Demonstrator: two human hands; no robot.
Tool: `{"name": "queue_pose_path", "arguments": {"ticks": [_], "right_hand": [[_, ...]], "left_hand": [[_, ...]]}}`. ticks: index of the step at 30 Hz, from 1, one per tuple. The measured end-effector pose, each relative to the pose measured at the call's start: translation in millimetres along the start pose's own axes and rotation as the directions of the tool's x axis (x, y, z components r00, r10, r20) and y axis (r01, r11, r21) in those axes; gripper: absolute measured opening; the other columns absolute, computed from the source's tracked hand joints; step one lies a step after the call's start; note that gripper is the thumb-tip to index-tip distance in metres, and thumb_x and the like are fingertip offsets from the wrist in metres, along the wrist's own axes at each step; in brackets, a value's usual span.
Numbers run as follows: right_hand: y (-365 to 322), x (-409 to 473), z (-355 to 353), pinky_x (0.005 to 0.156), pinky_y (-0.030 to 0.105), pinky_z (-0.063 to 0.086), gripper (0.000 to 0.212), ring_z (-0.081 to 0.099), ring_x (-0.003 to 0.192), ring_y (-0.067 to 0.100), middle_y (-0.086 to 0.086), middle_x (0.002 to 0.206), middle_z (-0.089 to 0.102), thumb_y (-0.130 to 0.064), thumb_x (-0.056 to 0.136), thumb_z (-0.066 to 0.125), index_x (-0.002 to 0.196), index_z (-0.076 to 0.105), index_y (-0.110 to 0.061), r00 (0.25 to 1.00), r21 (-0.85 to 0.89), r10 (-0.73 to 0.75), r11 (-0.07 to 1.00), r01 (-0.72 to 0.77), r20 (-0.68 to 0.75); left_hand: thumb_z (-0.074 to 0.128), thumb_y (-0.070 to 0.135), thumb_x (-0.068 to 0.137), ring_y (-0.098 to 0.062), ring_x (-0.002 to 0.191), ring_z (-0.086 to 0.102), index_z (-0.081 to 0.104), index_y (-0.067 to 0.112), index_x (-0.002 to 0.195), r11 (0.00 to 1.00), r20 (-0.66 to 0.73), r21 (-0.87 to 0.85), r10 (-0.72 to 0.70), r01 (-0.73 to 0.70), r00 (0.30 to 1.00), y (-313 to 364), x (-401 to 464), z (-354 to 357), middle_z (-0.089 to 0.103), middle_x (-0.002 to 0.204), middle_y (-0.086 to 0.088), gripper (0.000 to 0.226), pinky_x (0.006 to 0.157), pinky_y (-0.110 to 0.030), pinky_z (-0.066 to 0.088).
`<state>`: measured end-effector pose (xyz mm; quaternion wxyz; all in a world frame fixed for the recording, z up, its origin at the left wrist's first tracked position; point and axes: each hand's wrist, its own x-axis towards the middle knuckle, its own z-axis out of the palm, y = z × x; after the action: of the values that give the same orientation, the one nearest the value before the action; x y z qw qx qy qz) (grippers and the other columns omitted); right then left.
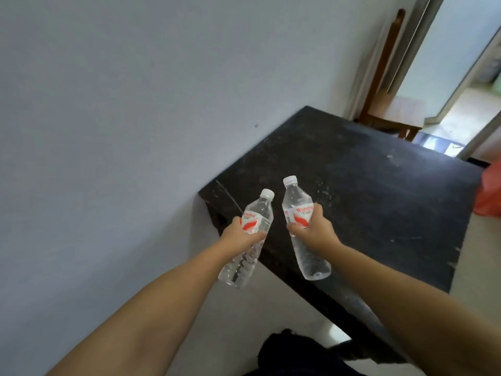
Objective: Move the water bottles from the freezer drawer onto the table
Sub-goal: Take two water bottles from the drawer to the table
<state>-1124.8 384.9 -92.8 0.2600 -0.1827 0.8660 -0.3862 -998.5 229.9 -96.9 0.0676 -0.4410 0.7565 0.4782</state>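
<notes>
left hand (240,234) and right hand (314,229) each wrap a grip round a water bottle (252,229), (301,221) mid-frame, caps up, poised to stand on the black table (379,199).

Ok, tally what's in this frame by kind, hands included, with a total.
Bottles: 2, left one, right one
Hands: 2, left, right, each holding a bottle
Table: 1
Chair: 1
Red bag: 1
Total: 7

Each hand (314,229) covers part of its bottle's label (301,215); the red bag (489,194) is cut off.
</notes>
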Motion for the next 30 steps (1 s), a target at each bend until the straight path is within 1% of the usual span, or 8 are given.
{"name": "queue_pose_path", "arguments": {"ticks": [5, 8, 12, 16, 18, 23, 27, 30], "right_hand": [[-19, 65, -41, 0.076, 0.031, 0.051, 0.066, 0.059, 0.095, 0.018, 0.001, 0.113, 0.057, -0.032, 0.082, 0.072, 0.132, 0.032, -0.019, 0.997, 0.015, -0.032, 0.999, 0.033, -0.065], [-23, 104, -53, 0.075, 0.031, 0.047, 0.065, 0.057, 0.094, 0.018, 0.001, 0.109, 0.055, -0.029, 0.082, 0.073, 0.131, 0.033, -0.015, 0.991, 0.09, 0.027, 0.996, -0.015, -0.129], [-34, 165, -70, 0.076, 0.031, 0.046, 0.061, 0.057, 0.093, 0.018, 0.0, 0.104, 0.055, -0.028, 0.082, 0.075, 0.126, 0.036, -0.012, 0.977, 0.167, 0.125, 0.981, -0.096, -0.172], [-45, 225, -88, 0.081, 0.032, 0.047, 0.057, 0.057, 0.098, 0.019, 0.0, 0.105, 0.055, -0.024, 0.08, 0.077, 0.12, 0.038, -0.016, 0.958, 0.23, 0.17, 0.966, -0.116, -0.232], [-51, 257, -100, 0.087, 0.036, 0.049, 0.058, 0.058, 0.103, 0.021, 0.001, 0.108, 0.056, -0.022, 0.079, 0.077, 0.122, 0.039, -0.016, 0.937, 0.294, 0.221, 0.946, -0.138, -0.271], [-72, 343, -124, 0.098, 0.04, 0.045, 0.065, 0.056, 0.115, 0.024, -0.002, 0.113, 0.056, -0.016, 0.079, 0.077, 0.132, 0.04, -0.018, 0.893, 0.467, 0.312, 0.874, -0.136, -0.324], [-83, 397, -132, 0.103, 0.041, 0.041, 0.073, 0.052, 0.121, 0.022, 0.002, 0.129, 0.055, -0.015, 0.078, 0.078, 0.139, 0.037, -0.021, 0.863, 0.529, 0.312, 0.846, -0.064, -0.396], [-85, 437, -138, 0.105, 0.042, 0.041, 0.076, 0.051, 0.124, 0.024, 0.003, 0.132, 0.054, -0.016, 0.078, 0.078, 0.141, 0.035, -0.022, 0.834, 0.55, 0.323, 0.835, -0.029, -0.447]], "left_hand": [[0.071, 0.046, 0.078, -0.022, 0.108, 0.056, 0.037, 0.015, 0.134, 0.997, 0.015, -0.046, 0.058, -0.057, 0.998, 59, 65, -7, 0.054, 0.124, -0.005, 0.072, 0.089, -0.035, 0.048], [0.073, 0.044, 0.077, -0.022, 0.107, 0.057, 0.038, 0.015, 0.133, 0.995, 0.055, -0.07, 0.073, -0.069, 0.996, 84, 102, -9, 0.056, 0.121, -0.004, 0.072, 0.091, -0.036, 0.05], [0.076, 0.037, 0.075, -0.019, 0.106, 0.057, 0.038, 0.016, 0.129, 0.992, 0.12, -0.09, 0.103, -0.092, 0.987, 119, 161, -15, 0.055, 0.116, 0.0, 0.069, 0.089, -0.033, 0.049], [0.083, 0.044, 0.058, -0.017, 0.103, 0.063, 0.047, 0.019, 0.121, 0.986, 0.185, -0.084, 0.16, -0.146, 0.97, 154, 235, -12, 0.063, 0.115, -0.001, 0.077, 0.095, -0.04, 0.052], [0.084, 0.039, 0.059, -0.017, 0.102, 0.063, 0.048, 0.019, 0.12, 0.981, 0.207, -0.074, 0.194, -0.182, 0.959, 183, 271, -12, 0.064, 0.112, 0.0, 0.073, 0.097, -0.042, 0.051], [0.081, 0.022, 0.071, -0.018, 0.108, 0.058, 0.045, 0.017, 0.125, 0.945, 0.196, -0.062, 0.326, -0.32, 0.925, 275, 351, -20, 0.06, 0.116, 0.002, 0.066, 0.095, -0.032, 0.046], [0.081, 0.014, 0.071, -0.025, 0.113, 0.059, 0.047, 0.01, 0.128, 0.906, 0.124, -0.065, 0.423, -0.418, 0.898, 329, 403, -18, 0.061, 0.122, -0.007, 0.066, 0.088, -0.026, 0.043], [0.08, 0.012, 0.074, -0.025, 0.116, 0.057, 0.046, 0.01, 0.128, 0.887, 0.091, -0.122, 0.457, -0.445, 0.885, 359, 439, -12, 0.061, 0.125, -0.008, 0.064, 0.096, -0.03, 0.044]]}}
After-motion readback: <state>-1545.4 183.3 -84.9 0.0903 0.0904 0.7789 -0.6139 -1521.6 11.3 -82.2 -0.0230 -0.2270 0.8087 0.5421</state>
